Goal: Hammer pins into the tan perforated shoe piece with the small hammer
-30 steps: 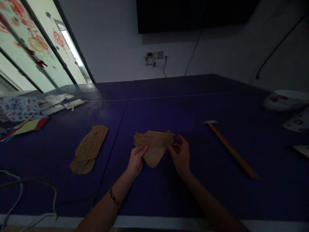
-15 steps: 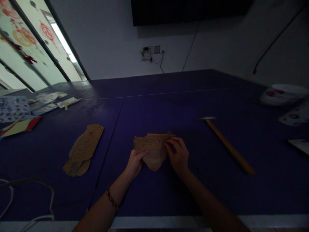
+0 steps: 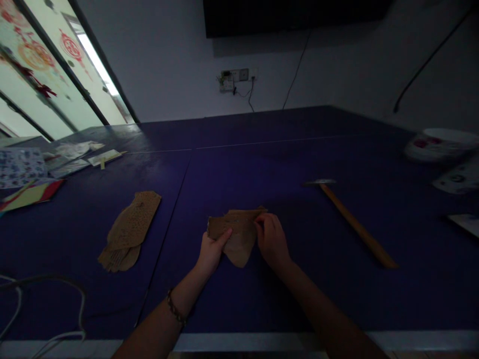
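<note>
1. The left hand (image 3: 210,252) holds the left edge of a brown leather piece (image 3: 236,234). The thumb lies on top and the fingers are curled under it, so the hand is closed on the piece.
2. The right hand (image 3: 272,240) grips the right end of the same piece. Its fingers are bent and pinched on the top edge.
3. The brown leather piece sits between the two hands, near the middle of the table and close to the person. It has a wide top and a pointed bottom. There seem to be small dots or holes along the top, but the room is dark and it is hard to be sure.
4. The left wrist wears a bracelet (image 3: 175,309).
5. The table (image 3: 262,159) is big and dark blue.
6. A second brown piece (image 3: 130,231) lies flat to the left, well apart from the hands.
7. A hammer (image 3: 350,222) with a long wooden handle lies to the right, well apart from the right hand. Its metal head points away from the person.
8. Some colored papers (image 3: 26,174) lie at the far left of the table.
9. White plates (image 3: 439,144) sit at the far right edge.
10. A pale cord (image 3: 48,289) curls at the near left corner.
</note>
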The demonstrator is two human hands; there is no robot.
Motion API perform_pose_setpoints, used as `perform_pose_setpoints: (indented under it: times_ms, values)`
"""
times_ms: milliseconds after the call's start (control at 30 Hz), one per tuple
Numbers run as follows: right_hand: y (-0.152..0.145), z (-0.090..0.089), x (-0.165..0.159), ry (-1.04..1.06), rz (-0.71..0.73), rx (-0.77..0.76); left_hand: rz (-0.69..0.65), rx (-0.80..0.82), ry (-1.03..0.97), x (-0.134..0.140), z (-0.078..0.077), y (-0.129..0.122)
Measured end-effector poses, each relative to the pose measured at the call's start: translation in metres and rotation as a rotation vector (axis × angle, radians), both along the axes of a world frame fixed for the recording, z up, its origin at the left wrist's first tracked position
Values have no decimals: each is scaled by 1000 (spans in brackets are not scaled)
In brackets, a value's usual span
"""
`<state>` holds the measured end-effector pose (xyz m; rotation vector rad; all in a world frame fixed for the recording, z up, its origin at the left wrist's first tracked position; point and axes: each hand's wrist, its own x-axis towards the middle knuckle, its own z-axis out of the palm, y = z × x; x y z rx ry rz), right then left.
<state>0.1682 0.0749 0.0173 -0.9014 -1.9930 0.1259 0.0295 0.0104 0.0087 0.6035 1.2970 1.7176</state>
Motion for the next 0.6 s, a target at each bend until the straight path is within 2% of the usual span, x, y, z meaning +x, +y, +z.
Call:
perform_pose_setpoints:
  times_ms: [367,467,600]
  values:
    - [-6,3,3,136,-36,132,52,1,-89,2,5,0]
    - [-9,3,4,210,-35,38,69,-7,-133,2,6,0]
    - [-13,7,4,433,27,-229,137,-12,-179,-1,7,1]
